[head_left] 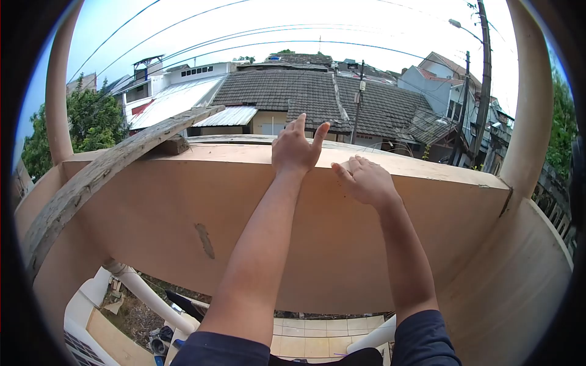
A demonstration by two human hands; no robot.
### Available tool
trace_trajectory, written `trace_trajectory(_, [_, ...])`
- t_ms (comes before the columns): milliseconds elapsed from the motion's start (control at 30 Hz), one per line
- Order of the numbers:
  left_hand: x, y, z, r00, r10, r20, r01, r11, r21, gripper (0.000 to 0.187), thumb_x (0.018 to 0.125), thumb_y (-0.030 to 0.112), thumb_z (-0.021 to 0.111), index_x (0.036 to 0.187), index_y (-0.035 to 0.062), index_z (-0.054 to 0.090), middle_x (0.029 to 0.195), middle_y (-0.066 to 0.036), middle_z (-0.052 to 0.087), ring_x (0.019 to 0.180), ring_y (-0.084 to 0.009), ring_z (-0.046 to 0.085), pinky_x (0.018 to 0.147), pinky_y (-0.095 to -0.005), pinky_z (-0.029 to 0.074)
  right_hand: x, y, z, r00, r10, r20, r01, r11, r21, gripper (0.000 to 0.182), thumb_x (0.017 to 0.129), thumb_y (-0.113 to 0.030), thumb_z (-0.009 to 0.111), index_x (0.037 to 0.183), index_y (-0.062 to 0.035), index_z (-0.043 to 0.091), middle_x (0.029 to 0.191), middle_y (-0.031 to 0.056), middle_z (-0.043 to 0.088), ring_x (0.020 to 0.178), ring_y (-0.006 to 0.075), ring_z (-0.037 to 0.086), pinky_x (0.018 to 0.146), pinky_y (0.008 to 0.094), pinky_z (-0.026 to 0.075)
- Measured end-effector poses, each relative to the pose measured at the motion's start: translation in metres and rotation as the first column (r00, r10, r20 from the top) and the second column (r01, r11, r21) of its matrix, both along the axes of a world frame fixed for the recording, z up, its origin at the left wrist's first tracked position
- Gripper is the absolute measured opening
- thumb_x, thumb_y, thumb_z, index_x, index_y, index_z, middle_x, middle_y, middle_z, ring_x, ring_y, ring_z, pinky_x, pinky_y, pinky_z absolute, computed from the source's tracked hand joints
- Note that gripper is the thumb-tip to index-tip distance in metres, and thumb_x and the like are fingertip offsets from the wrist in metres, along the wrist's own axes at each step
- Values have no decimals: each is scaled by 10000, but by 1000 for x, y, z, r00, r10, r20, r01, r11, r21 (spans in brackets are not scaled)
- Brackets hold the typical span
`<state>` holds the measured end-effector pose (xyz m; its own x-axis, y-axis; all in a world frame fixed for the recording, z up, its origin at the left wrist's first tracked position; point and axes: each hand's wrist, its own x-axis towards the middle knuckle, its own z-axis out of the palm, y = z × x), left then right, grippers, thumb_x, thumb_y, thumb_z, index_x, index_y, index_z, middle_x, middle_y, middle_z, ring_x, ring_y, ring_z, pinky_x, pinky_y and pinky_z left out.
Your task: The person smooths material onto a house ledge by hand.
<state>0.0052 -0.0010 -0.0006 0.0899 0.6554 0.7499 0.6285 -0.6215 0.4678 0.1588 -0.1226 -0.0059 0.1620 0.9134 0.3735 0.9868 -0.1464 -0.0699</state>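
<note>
My left hand [297, 146] is raised just over the top edge of a peach-painted wall [244, 204], its thumb spread away from the fingers. Nothing shows in it. To its right, my right hand [369, 182] lies at the front edge of the wall's ledge [436, 172], fingers stretched over the top and thumb apart. Whether a pale patch between its thumb and fingers is a thing or bare ledge, I cannot make out. Both arms reach forward from dark blue sleeves.
A weathered wooden plank [116, 158] slants over the wall at left, beside a small wood block [174, 145]. Round columns [530, 104] rise at both ends. Far below are a tiled floor [317, 338] and a white pipe [149, 293]. Wires and tiled roofs [262, 91] lie beyond.
</note>
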Motion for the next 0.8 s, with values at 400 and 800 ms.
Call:
trace_trajectory(400, [-2, -6, 5, 997, 15, -81, -22, 995, -97, 1030, 887, 929, 412, 1416, 79, 653, 1324, -167, 715, 1274, -309, 663, 1037, -478, 550, 4, 25, 5, 999, -38, -13, 37, 997, -62, 1068, 935, -909, 261, 1384, -33, 675, 1438, 156, 660, 1395, 292, 580, 1144, 416, 468])
trace_trajectory(800, [-7, -8, 8, 983, -22, -180, -4, 989, -146, 1009, 847, 965, 420, 1239, 108, 782, 1367, -119, 696, 1368, -295, 566, 1106, -483, 497, -3, 49, 21, 998, -46, -53, 34, 978, -207, 1135, 934, -921, 166, 1407, -11, 652, 1491, 165, 611, 1437, 269, 534, 1129, 433, 485])
